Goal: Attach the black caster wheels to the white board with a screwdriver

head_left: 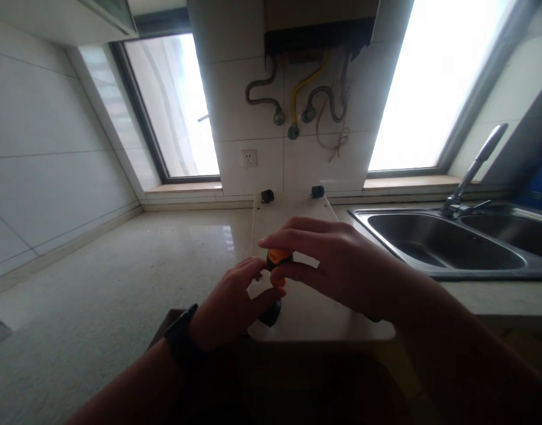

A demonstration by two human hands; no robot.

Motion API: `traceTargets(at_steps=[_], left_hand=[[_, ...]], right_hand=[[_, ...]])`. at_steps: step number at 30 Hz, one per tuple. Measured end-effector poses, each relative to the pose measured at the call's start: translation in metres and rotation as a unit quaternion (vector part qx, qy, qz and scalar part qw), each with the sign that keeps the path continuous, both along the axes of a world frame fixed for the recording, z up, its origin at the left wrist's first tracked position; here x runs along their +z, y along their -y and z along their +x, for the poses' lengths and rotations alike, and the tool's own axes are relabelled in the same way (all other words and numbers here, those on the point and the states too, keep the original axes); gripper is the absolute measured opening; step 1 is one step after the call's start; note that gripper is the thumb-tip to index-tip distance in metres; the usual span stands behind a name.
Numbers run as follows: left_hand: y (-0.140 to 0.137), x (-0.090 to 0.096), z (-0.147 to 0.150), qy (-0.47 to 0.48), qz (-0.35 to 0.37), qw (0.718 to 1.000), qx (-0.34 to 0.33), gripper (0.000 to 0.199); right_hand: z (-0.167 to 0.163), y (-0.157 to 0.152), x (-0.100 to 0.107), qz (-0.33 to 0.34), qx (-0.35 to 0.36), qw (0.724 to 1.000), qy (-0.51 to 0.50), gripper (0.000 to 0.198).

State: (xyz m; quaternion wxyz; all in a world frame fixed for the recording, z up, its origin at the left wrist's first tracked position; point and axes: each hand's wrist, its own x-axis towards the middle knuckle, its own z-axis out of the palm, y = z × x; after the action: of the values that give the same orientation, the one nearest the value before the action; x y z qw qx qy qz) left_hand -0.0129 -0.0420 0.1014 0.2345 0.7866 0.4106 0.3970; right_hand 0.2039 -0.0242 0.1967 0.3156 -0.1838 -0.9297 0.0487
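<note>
An orange-and-black handle, apparently of a screwdriver, stands between my two hands above a white board. My right hand comes over from the right, its thumb and fingers closed around the top of the handle. Lower down, my left hand, with a dark watch on the wrist, pinches around the same tool. Its tip is hidden by my fingers. Just under my left thumb a black fitting sits on the board's near left corner. Two similar black fittings stand at the far corners.
The board lies on a pale stone counter. To the right is a steel double sink with a tall tap. A wall socket and hoses under a wall unit are behind, between two windows.
</note>
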Motion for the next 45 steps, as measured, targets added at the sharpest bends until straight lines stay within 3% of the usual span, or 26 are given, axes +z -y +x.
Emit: traceTargets(at_steps=[3,8,10,12,15,17,21,22,23,27,29,37,41,45], left_hand=[[-0.002,-0.004,0.005,0.046,-0.002,0.998,0.042,0.039],[-0.005,-0.007,0.014,0.106,-0.024,0.990,0.095,0.028],[-0.007,-0.005,0.013,0.085,-0.016,0.992,0.090,0.021],[-0.009,-0.003,0.008,0.054,-0.004,0.996,0.066,0.016],[-0.011,-0.003,0.000,0.040,0.000,0.999,0.017,0.016],[-0.011,-0.006,-0.002,0.021,-0.003,1.000,0.010,0.024],[-0.005,-0.021,0.001,-0.087,-0.003,0.995,0.058,0.077],[-0.003,-0.025,0.003,-0.109,-0.009,0.991,0.073,0.082],[-0.001,-0.029,0.004,-0.127,-0.021,0.988,0.086,0.079],[0.003,-0.036,0.007,-0.171,-0.070,0.978,0.099,0.033],[0.003,-0.035,0.005,-0.184,-0.079,0.975,0.100,0.023],[-0.013,-0.023,-0.024,-0.201,-0.116,0.972,0.045,0.028],[-0.023,-0.018,-0.049,-0.177,-0.121,0.977,-0.017,0.038],[-0.028,-0.011,-0.069,-0.168,-0.105,0.978,-0.057,0.039]], right_hand=[[-0.010,-0.004,-0.003,0.058,-0.035,0.997,-0.021,0.025],[-0.022,-0.008,-0.002,0.090,-0.079,0.992,-0.038,0.032],[-0.019,-0.009,0.002,0.056,-0.043,0.997,-0.007,0.030],[-0.013,-0.013,0.006,-0.004,0.041,0.998,0.038,0.022],[-0.005,-0.020,0.008,-0.065,0.122,0.988,0.069,0.036],[-0.004,-0.025,0.007,-0.072,0.123,0.988,0.064,0.037],[-0.009,-0.029,0.005,-0.058,0.120,0.990,0.051,0.033],[-0.010,-0.029,0.005,-0.055,0.118,0.990,0.051,0.033],[-0.011,-0.028,0.006,-0.053,0.115,0.990,0.054,0.034],[-0.015,-0.026,0.008,-0.047,0.104,0.991,0.065,0.032],[-0.017,-0.025,0.009,-0.041,0.096,0.992,0.067,0.033],[-0.031,-0.023,0.009,-0.032,0.066,0.995,0.073,0.038],[-0.040,-0.026,0.007,-0.063,0.103,0.990,0.073,0.051],[-0.051,-0.034,0.006,-0.090,0.131,0.984,0.081,0.051]])
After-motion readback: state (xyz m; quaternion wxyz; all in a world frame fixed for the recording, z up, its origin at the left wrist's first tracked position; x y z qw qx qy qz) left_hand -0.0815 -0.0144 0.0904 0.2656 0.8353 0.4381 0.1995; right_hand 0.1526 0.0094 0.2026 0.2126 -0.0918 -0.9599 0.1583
